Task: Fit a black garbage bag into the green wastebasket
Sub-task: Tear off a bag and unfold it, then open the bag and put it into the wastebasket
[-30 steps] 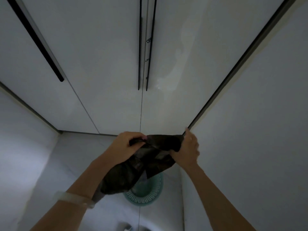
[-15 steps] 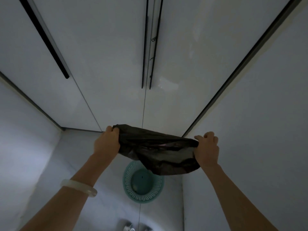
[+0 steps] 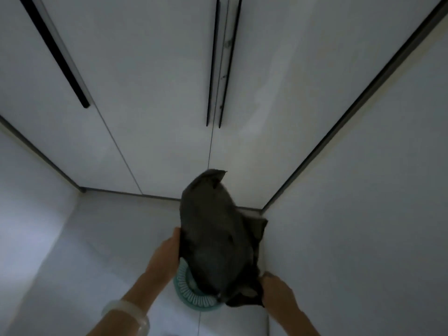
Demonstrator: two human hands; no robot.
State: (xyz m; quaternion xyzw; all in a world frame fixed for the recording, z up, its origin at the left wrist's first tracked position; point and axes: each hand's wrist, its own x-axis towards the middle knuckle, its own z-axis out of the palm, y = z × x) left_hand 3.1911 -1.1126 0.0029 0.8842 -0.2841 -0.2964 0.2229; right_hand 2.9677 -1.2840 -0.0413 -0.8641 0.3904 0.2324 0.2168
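The left hand [image 3: 167, 254] grips the left edge of the black garbage bag [image 3: 213, 236], fingers curled over the film. The right hand [image 3: 277, 291] pinches the bag's near right edge, lower and nearer than the left. On the left wrist sits a pale bangle [image 3: 127, 314]. Between the hands the bag billows up and away, puffed with air, its closed end pointing far toward the cupboard doors; motion blur softens its outline. Beneath the bag, on the pale floor [image 3: 97, 251], stands the green wastebasket [image 3: 191, 295]; only the near left arc of its slotted rim shows, the rest hidden behind the bag. It sits close to the white wall [image 3: 363, 226] on the right. Farther off rise white cupboard doors [image 3: 150, 93] with long dark handle strips [image 3: 213, 69].
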